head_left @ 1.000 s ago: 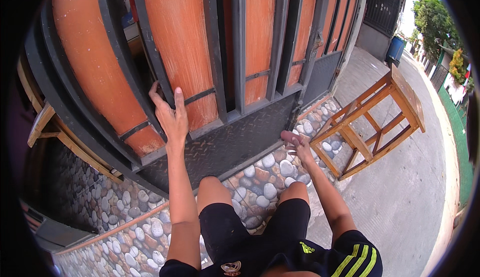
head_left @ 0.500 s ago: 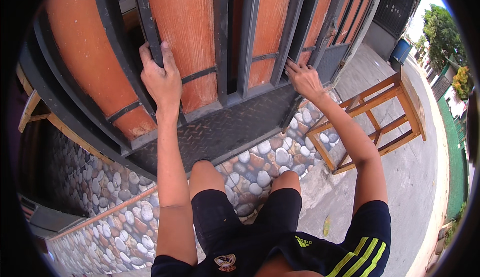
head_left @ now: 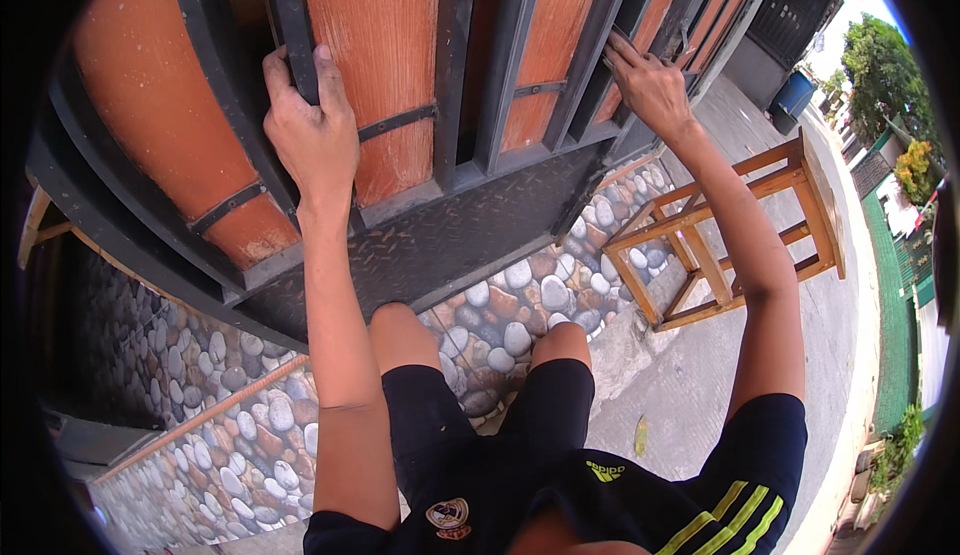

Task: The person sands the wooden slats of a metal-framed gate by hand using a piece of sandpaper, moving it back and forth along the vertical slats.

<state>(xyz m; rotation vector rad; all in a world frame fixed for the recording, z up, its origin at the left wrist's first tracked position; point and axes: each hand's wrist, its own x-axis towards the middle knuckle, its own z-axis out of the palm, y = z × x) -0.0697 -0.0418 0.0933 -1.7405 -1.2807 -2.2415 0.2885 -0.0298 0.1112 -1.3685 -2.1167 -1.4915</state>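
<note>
A gate with dark metal bars and orange-brown wood-grained panels (head_left: pixel 370 85) stands in front of me. My left hand (head_left: pixel 308 125) is closed around one dark upright bar (head_left: pixel 290 20), thumb on its right side and fingers on its left. Farther right, my right hand (head_left: pixel 652 90) presses its fingertips against the inner side of another dark bar (head_left: pixel 597 50), at the gap beside it. Those fingers are bent and held together. Anything in them is hidden by the hand and the gap.
A dark textured metal plate (head_left: pixel 440 230) runs along the gate's bottom. Pebble-patterned flooring (head_left: pixel 510 300) lies by my knees. At right, a wooden stool (head_left: pixel 820 205) lies tipped on the concrete (head_left: pixel 740 355). A blue bin (head_left: pixel 793 98) stands farther off.
My right hand has moved up and to the right along the gate. The left hand keeps its hold on the bar, and the whole view has shifted slightly.
</note>
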